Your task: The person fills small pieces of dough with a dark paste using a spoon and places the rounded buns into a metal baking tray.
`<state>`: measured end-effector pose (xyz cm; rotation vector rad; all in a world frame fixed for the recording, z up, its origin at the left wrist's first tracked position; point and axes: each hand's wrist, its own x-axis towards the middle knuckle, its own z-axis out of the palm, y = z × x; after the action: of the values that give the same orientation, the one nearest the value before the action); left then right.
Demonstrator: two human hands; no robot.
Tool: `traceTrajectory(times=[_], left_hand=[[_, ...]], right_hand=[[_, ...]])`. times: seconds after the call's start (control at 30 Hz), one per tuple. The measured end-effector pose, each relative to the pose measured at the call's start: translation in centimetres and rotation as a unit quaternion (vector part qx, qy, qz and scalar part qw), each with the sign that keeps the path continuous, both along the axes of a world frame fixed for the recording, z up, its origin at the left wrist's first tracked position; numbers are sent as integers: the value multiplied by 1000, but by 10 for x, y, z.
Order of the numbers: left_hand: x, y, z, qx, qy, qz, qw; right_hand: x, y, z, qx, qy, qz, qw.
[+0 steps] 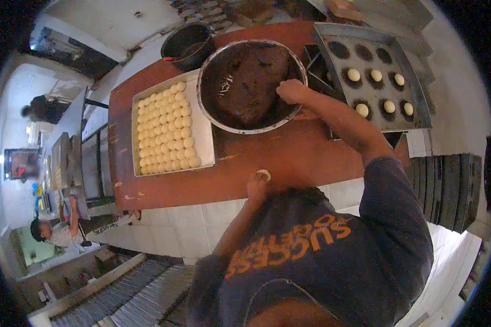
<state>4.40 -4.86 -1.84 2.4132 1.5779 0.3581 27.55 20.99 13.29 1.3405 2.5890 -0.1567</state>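
In my left hand [258, 187], near the front edge of the table, the curled fingers hold a small pale piece of dough [263, 174]. My right hand [292, 91] reaches over the right rim of a large round metal bowl [252, 130]. A mound of dark brown paste [248, 82] fills much of this bowl. The right fingers are closed together at the paste, and what they pinch is hidden. Left of the bowl, a shallow rectangular tray [201, 147] carries rows of pale round dough balls [172, 131], its right strip bare.
A dark metal baking tray [376, 43] with round hollows stands at the right, several holding a dough ball. Behind the bowl sits a black bucket [188, 46]. Dark stacked trays [447, 191] stand right of the reddish table [300, 158]. Another person [60, 231] works at the far left.
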Motion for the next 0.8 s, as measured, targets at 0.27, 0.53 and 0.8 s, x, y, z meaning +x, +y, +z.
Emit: traceTrajectory(times=[0.27, 0.53, 0.8], left_hand=[[-21, 76, 80, -244, -491, 253, 797], [48, 113, 185, -300, -824, 252, 409], [-27, 117, 169, -132, -854, 302, 402]], right_hand=[[5, -39, 59, -314, 390, -37, 865], [-19, -128, 48, 151, 514, -45, 843], [-59, -128, 30, 151, 362, -104, 914]])
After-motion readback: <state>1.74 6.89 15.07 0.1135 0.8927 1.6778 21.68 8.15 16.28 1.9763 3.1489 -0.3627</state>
